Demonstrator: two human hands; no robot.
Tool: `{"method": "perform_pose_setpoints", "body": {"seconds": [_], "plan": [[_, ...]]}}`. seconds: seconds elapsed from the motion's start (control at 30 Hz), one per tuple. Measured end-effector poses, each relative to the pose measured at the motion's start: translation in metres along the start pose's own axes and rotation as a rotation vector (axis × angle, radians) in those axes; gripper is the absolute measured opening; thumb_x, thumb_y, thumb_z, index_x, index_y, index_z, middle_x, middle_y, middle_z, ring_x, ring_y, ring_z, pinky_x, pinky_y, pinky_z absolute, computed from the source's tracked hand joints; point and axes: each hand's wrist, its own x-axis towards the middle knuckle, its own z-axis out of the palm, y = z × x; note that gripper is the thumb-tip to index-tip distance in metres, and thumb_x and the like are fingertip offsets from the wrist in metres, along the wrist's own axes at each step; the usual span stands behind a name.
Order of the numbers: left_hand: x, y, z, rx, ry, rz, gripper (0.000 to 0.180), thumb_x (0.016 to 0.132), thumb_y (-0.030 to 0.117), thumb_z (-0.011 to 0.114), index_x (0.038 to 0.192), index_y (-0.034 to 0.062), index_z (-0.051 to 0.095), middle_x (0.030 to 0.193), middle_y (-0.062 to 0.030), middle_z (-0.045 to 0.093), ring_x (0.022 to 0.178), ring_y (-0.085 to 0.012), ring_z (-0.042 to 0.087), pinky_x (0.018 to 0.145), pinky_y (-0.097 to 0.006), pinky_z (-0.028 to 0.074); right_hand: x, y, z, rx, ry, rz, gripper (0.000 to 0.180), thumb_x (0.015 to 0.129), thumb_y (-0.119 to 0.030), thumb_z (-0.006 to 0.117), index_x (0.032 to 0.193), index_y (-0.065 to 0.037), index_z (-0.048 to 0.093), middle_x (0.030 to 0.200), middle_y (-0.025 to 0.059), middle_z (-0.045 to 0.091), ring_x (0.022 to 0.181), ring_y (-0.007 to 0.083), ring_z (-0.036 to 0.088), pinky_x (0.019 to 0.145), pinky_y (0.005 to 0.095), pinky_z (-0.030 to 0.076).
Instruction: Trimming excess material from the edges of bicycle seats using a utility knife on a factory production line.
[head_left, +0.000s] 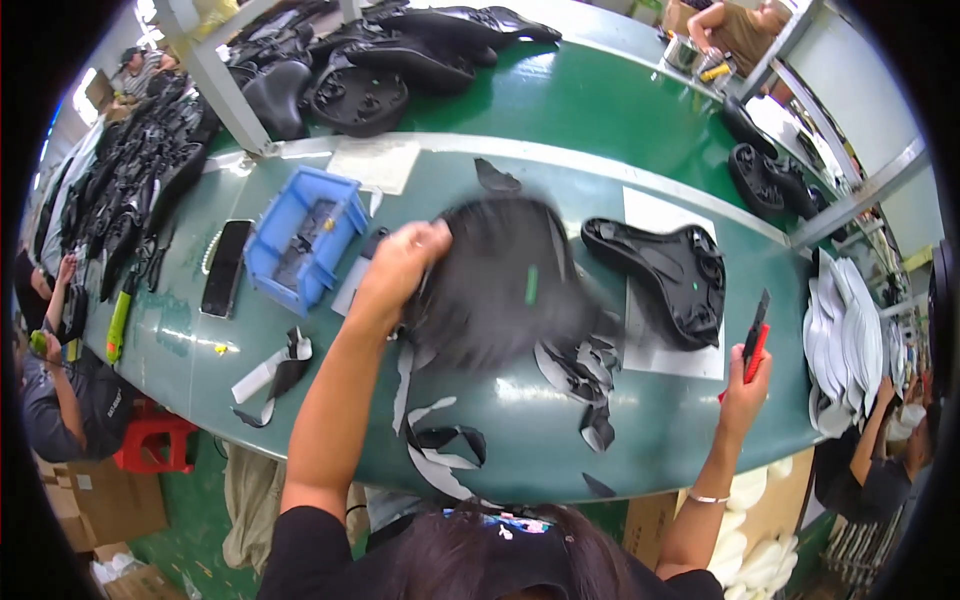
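My left hand (408,262) grips the edge of a black bicycle saddle (480,290), which is smeared by motion over the middle of the table. A small green mark shows on its surface. My right hand (743,392) is closed round a red utility knife (758,348), its blade pointing up and away from me, apart from the saddle. Between the two hands, farther back, another black saddle (668,275) lies underside up, partly on a white sheet (680,361). Cut black-and-grey scraps (597,425) and curled strips (435,470) are scattered below the held saddle.
On the left stand a blue bin (333,186) with scraps and a black phone (228,268). White pads (845,340) are stacked at the right edge. Piled saddles (400,60) lie beyond the metal frame (215,80). Other people work at both sides.
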Motion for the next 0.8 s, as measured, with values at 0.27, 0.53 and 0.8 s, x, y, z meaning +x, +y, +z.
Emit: {"method": "perform_pose_setpoints", "body": {"seconds": [0.27,0.53,0.8], "plan": [[0.009,-0.073,0.123,1.156,-0.094,0.775,0.046,0.078,0.041,0.064,0.11,0.0086,0.06,0.129,-0.0126,0.048,0.122,-0.0315,0.043,0.094,-0.053,0.035,0.065,0.078,0.057,0.369,-0.218,0.332,0.027,0.085,-0.017,0.063,0.106,-0.004,0.052,0.083,-0.0003,0.052,0.071,0.0092,0.05,0.068,0.025,0.045],[-0.097,-0.04,0.085,0.274,-0.662,0.025,0.039,0.085,0.03,0.066,0.116,0.0069,0.058,0.106,-0.0049,0.063,0.1,-0.0162,0.059,0.084,-0.035,0.049,-0.016,-0.004,0.066,0.698,-0.342,0.445,0.039,0.08,-0.009,0.065,0.116,-0.004,0.05,0.088,-0.0011,0.052,0.075,0.0083,0.05,0.069,0.0231,0.044],[-0.079,-0.029,0.009,-0.555,0.09,-0.229,0.053,0.082,0.03,0.07,0.117,-0.0037,0.049,0.101,-0.0115,0.059,0.087,-0.0226,0.063,0.076,-0.034,0.054,-0.124,-0.102,0.048,0.663,-0.948,0.57,0.038,0.086,-0.016,0.062,0.118,-0.003,0.044,0.082,0.0037,0.055,0.057,0.0107,0.056,0.049,0.023,0.045]]}}
